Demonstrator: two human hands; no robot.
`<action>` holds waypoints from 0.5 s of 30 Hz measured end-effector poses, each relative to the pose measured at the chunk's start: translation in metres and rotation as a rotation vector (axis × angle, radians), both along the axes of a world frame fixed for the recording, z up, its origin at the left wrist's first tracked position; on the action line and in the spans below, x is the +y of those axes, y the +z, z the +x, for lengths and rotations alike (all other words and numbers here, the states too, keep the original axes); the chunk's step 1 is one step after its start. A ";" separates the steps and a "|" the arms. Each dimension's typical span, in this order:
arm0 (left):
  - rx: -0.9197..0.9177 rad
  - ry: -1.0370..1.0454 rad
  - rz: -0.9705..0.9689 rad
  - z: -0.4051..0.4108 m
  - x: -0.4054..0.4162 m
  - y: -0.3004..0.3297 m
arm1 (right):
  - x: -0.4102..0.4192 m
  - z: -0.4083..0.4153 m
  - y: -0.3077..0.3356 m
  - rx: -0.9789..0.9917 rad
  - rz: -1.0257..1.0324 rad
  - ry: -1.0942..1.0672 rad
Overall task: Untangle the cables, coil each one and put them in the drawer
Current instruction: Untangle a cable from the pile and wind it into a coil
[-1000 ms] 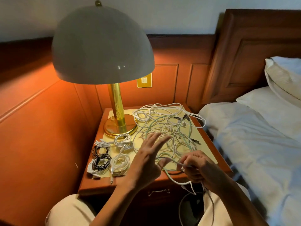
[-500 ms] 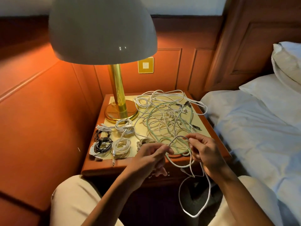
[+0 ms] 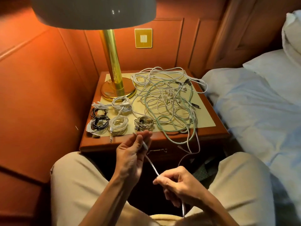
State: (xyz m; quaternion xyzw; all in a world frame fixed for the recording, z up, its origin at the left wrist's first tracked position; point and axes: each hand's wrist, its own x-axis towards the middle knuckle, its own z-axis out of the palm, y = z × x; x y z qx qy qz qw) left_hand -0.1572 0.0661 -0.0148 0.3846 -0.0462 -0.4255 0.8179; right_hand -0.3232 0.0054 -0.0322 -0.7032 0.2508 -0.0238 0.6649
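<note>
A tangle of white and pale green cables [image 3: 169, 101] covers the right half of the nightstand [image 3: 216, 132]. Several coiled cables [image 3: 118, 123], white and black, lie in rows on its left half. One white cable [image 3: 152, 165] stretches between my hands in front of the nightstand. My left hand [image 3: 132, 154] pinches its plug end between thumb and fingers, palm turned up. My right hand [image 3: 177, 183], lower and nearer to me, grips the same cable, which runs on down past it. The drawer front [image 3: 172, 152] with its metal handle sits shut under the top.
A brass lamp [image 3: 114, 75] with a wide pale shade stands at the nightstand's back left. Wood panelling closes off the left and back. A bed [image 3: 260, 115] with white sheets and pillows lies close on the right. My knees flank the drawer.
Both hands came down and toward me, off the tangle. The white cable's end has come free and now runs taut between my hands. The camera tilted further down.
</note>
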 end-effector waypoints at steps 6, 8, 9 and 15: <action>-0.528 -0.166 0.149 0.000 0.024 -0.025 | -0.005 -0.010 0.025 -0.113 -0.060 -0.114; -0.670 -0.317 0.156 -0.006 0.027 -0.029 | -0.011 -0.002 0.033 -0.169 -0.166 -0.137; -0.703 -0.386 0.153 -0.010 0.027 -0.029 | -0.014 0.002 0.035 -0.179 -0.222 -0.137; -0.613 -0.586 0.175 -0.010 0.030 -0.024 | -0.030 0.009 0.033 -0.199 -0.337 -0.137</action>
